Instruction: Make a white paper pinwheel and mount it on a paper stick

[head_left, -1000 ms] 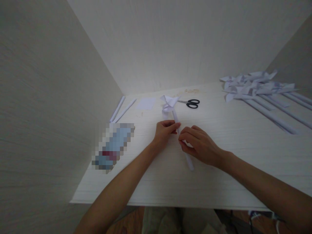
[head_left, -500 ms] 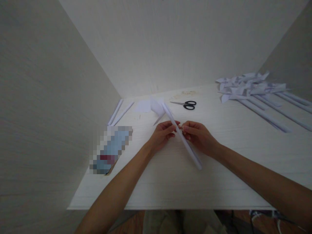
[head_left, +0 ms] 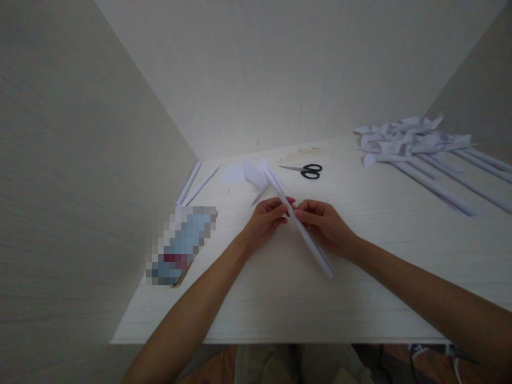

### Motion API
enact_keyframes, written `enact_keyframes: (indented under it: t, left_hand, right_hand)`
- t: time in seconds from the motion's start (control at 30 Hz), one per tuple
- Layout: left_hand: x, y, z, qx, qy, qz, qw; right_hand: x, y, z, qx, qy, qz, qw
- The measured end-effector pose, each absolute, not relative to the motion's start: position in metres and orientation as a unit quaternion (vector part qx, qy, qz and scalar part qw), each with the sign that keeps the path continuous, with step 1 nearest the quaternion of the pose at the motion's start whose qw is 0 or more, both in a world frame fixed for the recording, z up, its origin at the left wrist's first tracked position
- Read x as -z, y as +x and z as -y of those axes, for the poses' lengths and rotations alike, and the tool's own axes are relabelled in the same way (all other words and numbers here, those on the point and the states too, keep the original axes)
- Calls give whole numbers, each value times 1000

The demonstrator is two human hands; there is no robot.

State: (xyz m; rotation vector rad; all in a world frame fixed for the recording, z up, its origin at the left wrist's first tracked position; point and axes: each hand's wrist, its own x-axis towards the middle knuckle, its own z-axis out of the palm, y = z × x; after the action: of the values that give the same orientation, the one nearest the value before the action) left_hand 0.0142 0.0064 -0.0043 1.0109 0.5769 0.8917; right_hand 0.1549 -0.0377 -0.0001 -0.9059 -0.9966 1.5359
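While both forearms reach in from the near edge, the left hand (head_left: 267, 220) and right hand (head_left: 325, 225) pinch the paper pinwheel (head_left: 294, 218) mid-stick, its folded head pointing far-left above the table (head_left: 380, 266).

Two bare forearms, sleeveless, hands (head_left: 266, 221) without rings

A second ago the paper pinwheel (head_left: 296, 225) lay on the desk (head_left: 384, 256) under both hands; now the left hand (head_left: 267, 218) and right hand (head_left: 323, 222) hold its rolled stick lifted and slanted, folded head turned toward the far-left corner.
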Motion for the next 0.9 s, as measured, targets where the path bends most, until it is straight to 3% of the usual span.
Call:
enact_keyframes:
  t: [0.3, 0.9]
  left_hand:
    - [3, 14, -4, -410, 452, -253, 751]
    - [2, 12, -3, -375, 443, -179, 795]
  right_hand:
    - [3, 155, 36, -633, -399, 428, 508]
    - [5, 156, 37, -812, -245, 283, 448]
